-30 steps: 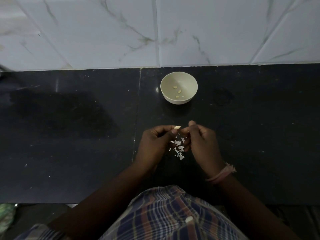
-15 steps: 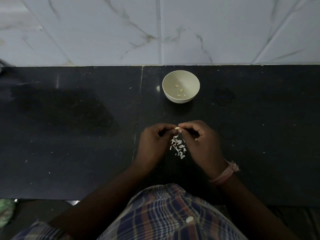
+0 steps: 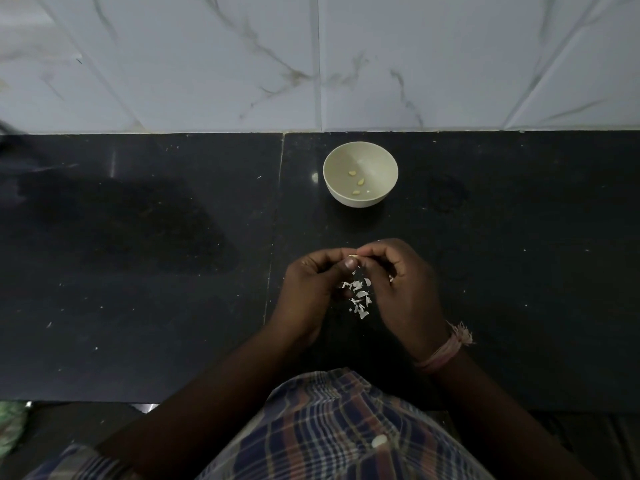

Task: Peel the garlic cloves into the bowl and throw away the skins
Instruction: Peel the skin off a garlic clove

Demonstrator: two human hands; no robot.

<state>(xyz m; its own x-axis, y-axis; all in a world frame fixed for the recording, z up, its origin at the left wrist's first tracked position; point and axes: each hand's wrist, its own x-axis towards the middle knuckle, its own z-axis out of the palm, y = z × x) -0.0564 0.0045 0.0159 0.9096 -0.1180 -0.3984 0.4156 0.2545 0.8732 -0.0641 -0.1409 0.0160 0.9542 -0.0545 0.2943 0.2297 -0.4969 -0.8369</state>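
Fingers of both hands, left hand (image 3: 310,289) & right hand (image 3: 403,289), now pinch the garlic clove (image 3: 353,255) closer than 1 s ago, so peeling goes on; skins (image 3: 358,296) below, bowl (image 3: 360,199) near the counter's back edge

- A second ago I could see most of the garlic clove (image 3: 353,255) poking out above the left hand (image 3: 313,289); now only a pale sliver shows, on the side facing the bowl (image 3: 360,178).
- My right hand (image 3: 403,289) has closed in over the clove: its thumb stood raised and apart, and now its fingertips (image 3: 363,251) meet the left thumb right at the clove.
- Both hands now pinch it together, nearer the bowl than the skins (image 3: 358,296).
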